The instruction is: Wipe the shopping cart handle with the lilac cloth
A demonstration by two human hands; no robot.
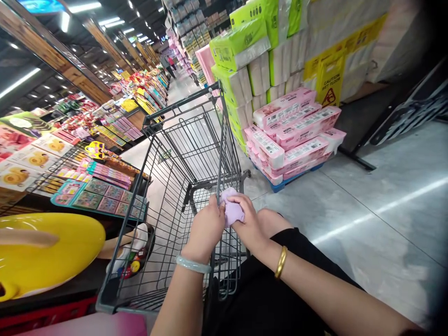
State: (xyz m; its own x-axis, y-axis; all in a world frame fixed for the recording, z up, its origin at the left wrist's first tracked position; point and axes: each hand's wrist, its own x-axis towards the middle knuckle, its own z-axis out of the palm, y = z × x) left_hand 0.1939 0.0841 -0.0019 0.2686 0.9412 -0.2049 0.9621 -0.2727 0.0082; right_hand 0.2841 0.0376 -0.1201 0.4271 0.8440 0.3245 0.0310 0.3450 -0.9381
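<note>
A crumpled light purple cloth [234, 211] is bunched between my two hands, over the side rail of a dark wire shopping cart [168, 186]. My left hand [207, 224], with a pale bangle at its wrist, is closed with the thumb against the cloth; its other fingers are mostly hidden. From the right, my right hand [249, 223] grips the same cloth, its fingers curled over the top. A gold bracelet circles that wrist. The cart's basket shows bare wire inside.
Pink tissue packs [294, 135] are stacked on a blue pallet [280, 185] beyond the cart, beside green-wrapped packs [241, 70]. A yellow wet-floor sign [329, 79] stands behind. To the left are a large yellow figure [52, 252] and snack displays [101, 200].
</note>
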